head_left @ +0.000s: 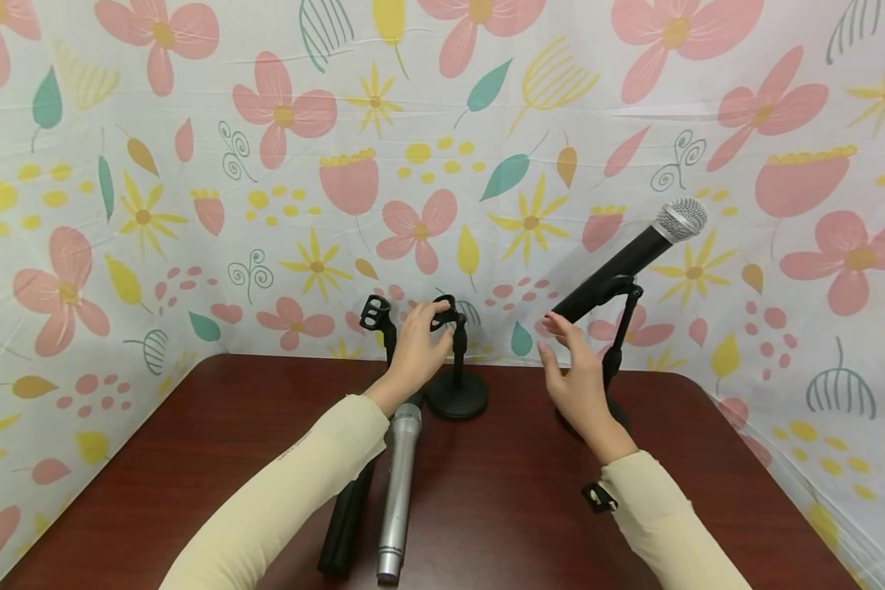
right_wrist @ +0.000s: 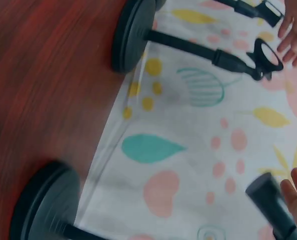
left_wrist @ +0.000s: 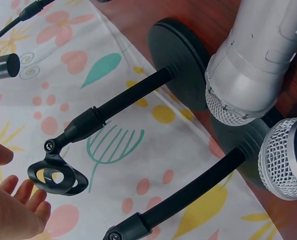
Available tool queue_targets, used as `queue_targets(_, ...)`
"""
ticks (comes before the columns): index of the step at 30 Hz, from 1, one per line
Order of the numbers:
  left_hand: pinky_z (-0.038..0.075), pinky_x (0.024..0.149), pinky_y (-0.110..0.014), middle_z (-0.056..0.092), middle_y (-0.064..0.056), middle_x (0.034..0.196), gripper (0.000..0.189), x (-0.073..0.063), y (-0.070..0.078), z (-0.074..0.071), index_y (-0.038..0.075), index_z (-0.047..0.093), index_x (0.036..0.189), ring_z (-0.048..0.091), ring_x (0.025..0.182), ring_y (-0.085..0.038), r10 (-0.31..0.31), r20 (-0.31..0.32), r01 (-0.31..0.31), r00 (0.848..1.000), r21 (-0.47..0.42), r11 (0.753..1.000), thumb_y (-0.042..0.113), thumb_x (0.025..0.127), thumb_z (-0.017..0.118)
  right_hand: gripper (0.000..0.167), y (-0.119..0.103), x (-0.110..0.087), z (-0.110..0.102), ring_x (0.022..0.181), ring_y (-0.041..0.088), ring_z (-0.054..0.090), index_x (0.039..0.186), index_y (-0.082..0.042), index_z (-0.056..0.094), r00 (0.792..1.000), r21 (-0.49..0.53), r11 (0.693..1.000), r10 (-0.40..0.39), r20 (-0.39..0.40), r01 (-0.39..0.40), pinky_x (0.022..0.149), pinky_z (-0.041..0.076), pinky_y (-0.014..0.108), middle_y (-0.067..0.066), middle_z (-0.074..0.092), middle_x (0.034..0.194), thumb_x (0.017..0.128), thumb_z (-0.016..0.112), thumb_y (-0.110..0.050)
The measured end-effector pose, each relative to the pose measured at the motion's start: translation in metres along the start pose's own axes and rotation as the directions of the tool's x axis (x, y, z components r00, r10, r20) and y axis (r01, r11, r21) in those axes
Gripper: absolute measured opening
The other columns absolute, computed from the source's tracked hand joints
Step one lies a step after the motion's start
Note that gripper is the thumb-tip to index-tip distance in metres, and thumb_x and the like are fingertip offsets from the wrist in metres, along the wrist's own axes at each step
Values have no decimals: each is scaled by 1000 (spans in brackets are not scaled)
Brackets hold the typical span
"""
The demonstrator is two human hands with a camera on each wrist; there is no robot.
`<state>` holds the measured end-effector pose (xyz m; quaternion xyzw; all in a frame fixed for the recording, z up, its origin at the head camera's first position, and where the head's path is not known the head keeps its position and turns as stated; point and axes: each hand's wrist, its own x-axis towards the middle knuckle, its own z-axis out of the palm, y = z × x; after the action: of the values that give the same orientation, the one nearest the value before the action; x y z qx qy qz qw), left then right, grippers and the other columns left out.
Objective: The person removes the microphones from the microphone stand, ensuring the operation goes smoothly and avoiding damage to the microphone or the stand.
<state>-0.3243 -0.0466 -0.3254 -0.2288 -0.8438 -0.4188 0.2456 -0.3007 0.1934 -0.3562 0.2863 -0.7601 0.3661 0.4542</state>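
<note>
My left hand is at the clip of the middle desktop microphone stand, its fingers loosely bent beside it. Whether the fingertips touch the clip I cannot tell. My right hand has its fingers apart near the lower end of a black microphone. That microphone lies tilted in the clip of the right stand, its silver mesh head up and to the right. Whether the hand touches it is unclear. The left stand is partly hidden behind my left hand and holds no microphone.
A silver microphone and another black microphone lie side by side on the dark red-brown table, heads toward the stands; my left sleeve covers part of the black one. A flowered cloth hangs behind the table.
</note>
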Motion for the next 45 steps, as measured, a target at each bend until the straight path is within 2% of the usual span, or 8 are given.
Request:
queue_targets(10, 39, 103, -47, 55, -15, 130, 36, -7, -2, 0, -1, 56, 129, 49, 124, -31, 9, 12, -9, 1000, -5, 1000, 5, 93, 58, 44, 23, -8, -37, 104, 35, 56, 127, 7, 55, 978, -76, 997, -17, -208, 1, 95, 41, 19, 25, 60, 114, 84, 61, 15)
queue_targets(18, 42, 100, -46, 57, -15, 127, 36, -13, 1, -1, -2, 56, 128, 51, 120, -31, 36, 22, -35, 999, -9, 999, 2, 93, 60, 41, 47, -22, -56, 104, 33, 55, 127, 5, 56, 955, -96, 986, 108, -278, -140, 91, 40, 13, 25, 58, 113, 87, 58, 14)
queue_targets(24, 41, 101, -46, 56, -14, 129, 36, -12, 7, -2, -1, 56, 128, 50, 122, -31, 39, 31, -38, 999, -38, 999, 4, 93, 59, 40, 57, -34, -62, 109, 31, 53, 133, 1, 50, 926, -85, 941, 303, -223, -328, 85, 40, 10, 21, 54, 121, 94, 55, 3)
queue_targets(30, 40, 103, -44, 55, -13, 130, 35, -9, 15, 1, 2, 56, 129, 49, 124, -28, 40, 53, -38, 998, -41, 998, 6, 95, 58, 42, 63, -44, -65, 117, 37, 51, 140, 0, 44, 862, -67, 860, 498, -98, -505, 87, 38, 7, 20, 50, 131, 99, 50, -10)
queue_targets(33, 41, 103, -42, 56, -12, 130, 35, -7, 19, 3, 4, 56, 129, 50, 124, -27, 49, 58, -48, 997, -27, 998, 7, 95, 58, 41, 65, -49, -65, 107, 22, 58, 138, 0, 46, 838, -92, 833, 542, -63, -545, 78, 39, 5, 20, 52, 130, 100, 50, -15)
queue_targets(37, 41, 102, -42, 56, -12, 130, 34, -4, 26, 5, 4, 56, 129, 50, 123, -27, 60, 58, -58, 996, -30, 998, 9, 95, 58, 39, 70, -54, -65, 90, -10, 50, 134, 1, 51, 841, -133, 832, 540, -33, -539, 69, 38, 5, 21, 57, 124, 100, 51, -17)
queue_targets(39, 41, 101, -43, 56, -12, 130, 34, -4, 29, 6, 3, 56, 129, 50, 123, -27, 58, 63, -56, 996, -41, 998, 9, 95, 57, 38, 72, -57, -64, 89, -16, 45, 133, 2, 51, 846, -153, 834, 533, -22, -530, 68, 37, 4, 23, 58, 121, 100, 52, -17)
queue_targets(45, 41, 102, -42, 54, -11, 131, 36, -3, 35, 8, 4, 55, 130, 47, 125, -27, 38, 89, -33, 995, -59, 998, 9, 95, 57, 42, 73, -58, -58, 103, 29, 61, 134, 6, 48, 843, -133, 836, 538, 5, -533, 73, 35, -2, 28, 57, 121, 97, 57, -14)
